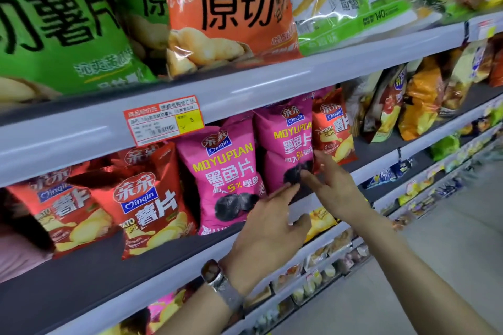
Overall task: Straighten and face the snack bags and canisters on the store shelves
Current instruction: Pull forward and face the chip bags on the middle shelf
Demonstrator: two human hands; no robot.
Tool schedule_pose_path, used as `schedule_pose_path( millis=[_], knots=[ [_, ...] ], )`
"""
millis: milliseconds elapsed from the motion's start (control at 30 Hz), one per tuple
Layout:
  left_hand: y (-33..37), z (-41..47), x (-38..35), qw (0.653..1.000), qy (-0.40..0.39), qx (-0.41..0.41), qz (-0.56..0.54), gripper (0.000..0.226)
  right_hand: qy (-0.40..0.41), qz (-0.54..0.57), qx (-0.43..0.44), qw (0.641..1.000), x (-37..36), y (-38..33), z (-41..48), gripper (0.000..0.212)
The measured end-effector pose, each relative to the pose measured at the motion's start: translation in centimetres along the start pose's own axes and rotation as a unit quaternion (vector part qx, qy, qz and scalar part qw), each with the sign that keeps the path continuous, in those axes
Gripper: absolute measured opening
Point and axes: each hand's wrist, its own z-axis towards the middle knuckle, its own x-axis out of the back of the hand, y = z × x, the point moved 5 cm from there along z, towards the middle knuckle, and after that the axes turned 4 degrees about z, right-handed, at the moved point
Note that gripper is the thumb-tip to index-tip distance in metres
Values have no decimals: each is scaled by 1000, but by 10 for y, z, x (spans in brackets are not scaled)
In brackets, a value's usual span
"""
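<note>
Both your hands are centre-right of frame, at the middle shelf [81, 280]. Left hand [268, 228]: fingers straight, index tip at the lower edge of the right pink bag [285, 141]. Right hand [334, 185]: fingers loosely extended, tips against that bag's lower right, beside the red bag [333, 128]. Neither hand grips anything. The pink bag is upright, label out.

You have bright, even light; glare streaks the orange chip bag [231, 8] at 12 o'clock. Edges bow with wide-angle distortion, and the far bags [416, 100] toward 3 o'clock blur.
</note>
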Motion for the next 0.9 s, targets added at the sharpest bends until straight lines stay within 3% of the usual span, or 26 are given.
schedule_pose_path(
  millis=[67, 267, 400, 667, 767, 900],
  knots=[
    [-5, -19, 6, 1000, -8, 3, 18, 51, -28, 12, -27, 999, -5, 2, -23, 50],
    [-37, -65, 23, 995, -25, 59, 81, 55, -82, -188, -48, 978, -11, 0, -63, 58],
    [-54, -86, 37, 988, -1, 95, 121, 42, -65, -222, -82, 969, 1, 3, -77, 63],
    [-72, -83, 55, 975, 68, 176, 120, 64, -45, -234, -105, 965, 14, 27, -56, 59],
    [-77, -69, 50, 967, 105, 206, 105, 85, -17, -236, -87, 968, 21, 37, -28, 54],
    [-75, -46, 39, 952, 164, 255, 38, 110, 22, -190, -56, 980, 32, 54, 14, 72]
  ],
)
